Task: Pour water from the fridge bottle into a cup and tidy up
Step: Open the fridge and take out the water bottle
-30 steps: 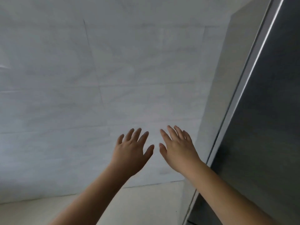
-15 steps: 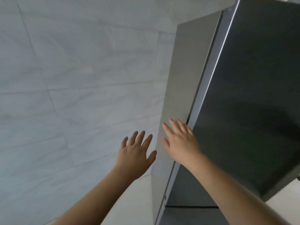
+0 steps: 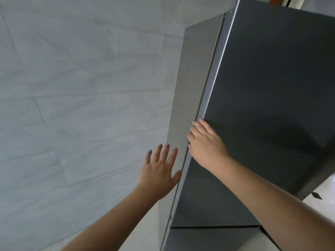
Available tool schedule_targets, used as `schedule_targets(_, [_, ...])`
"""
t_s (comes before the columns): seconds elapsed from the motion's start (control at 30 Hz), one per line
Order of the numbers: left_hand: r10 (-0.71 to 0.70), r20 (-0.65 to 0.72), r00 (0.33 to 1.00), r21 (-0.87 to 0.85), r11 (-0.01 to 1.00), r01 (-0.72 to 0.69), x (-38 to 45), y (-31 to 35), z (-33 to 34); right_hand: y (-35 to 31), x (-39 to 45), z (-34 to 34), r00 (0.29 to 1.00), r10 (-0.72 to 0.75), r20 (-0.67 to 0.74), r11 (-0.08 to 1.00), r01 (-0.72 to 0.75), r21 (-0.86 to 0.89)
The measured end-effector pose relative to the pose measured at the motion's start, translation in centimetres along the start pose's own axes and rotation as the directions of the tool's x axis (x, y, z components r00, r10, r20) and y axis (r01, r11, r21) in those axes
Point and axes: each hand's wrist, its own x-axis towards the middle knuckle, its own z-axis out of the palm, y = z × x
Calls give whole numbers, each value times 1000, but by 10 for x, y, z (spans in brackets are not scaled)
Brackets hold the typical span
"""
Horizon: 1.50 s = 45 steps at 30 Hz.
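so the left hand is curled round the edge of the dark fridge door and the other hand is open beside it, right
Not quite: the head view shows the right hand curled round the edge of the dark fridge door. The left hand is the open one beside it.

Dark grey fridge door point(image 3: 272, 105) upright, apparently closed, right hand point(image 3: 204, 144) curled round left edge.

A wall point(image 3: 81, 87) of pale grey marbled tiles, crossed by thin grout lines, is seen from nine to twelve o'clock. A strip of light floor point(image 3: 145, 232) is seen below it at six o'clock.
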Motion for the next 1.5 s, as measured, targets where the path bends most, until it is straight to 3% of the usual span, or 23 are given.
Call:
schedule_targets(0.07, [-4,6,1000,15,1000,4,4,13,2,5,-4,1,999,-49,18,990,51,-132])
schedule_targets(0.17, [-9,-2,1000,67,998,9,7,34,4,8,-7,3,995,-100,28,975,103,-195])
schedule_targets(0.7, [-159,105,982,130,981,145,-16,90,38,19,-7,1,975,-218,-37,963,209,-169])
schedule_targets(1.1, [-189,111,976,70,981,182,-60,127,46,22,-88,-15,940,-308,-145,947,289,-138])
schedule_targets(1.23, [-144,107,984,56,989,138,-80,136,46,20,-121,-32,948,-293,-125,953,279,-118])
schedule_targets(1.37, [-1,101,995,8,1000,0,-103,146,48,19,-168,-43,965,-254,-72,962,244,-124])
schedule_targets(1.5, [115,106,988,-102,989,-104,-136,172,57,18,-214,-42,970,-196,-143,980,197,-2])
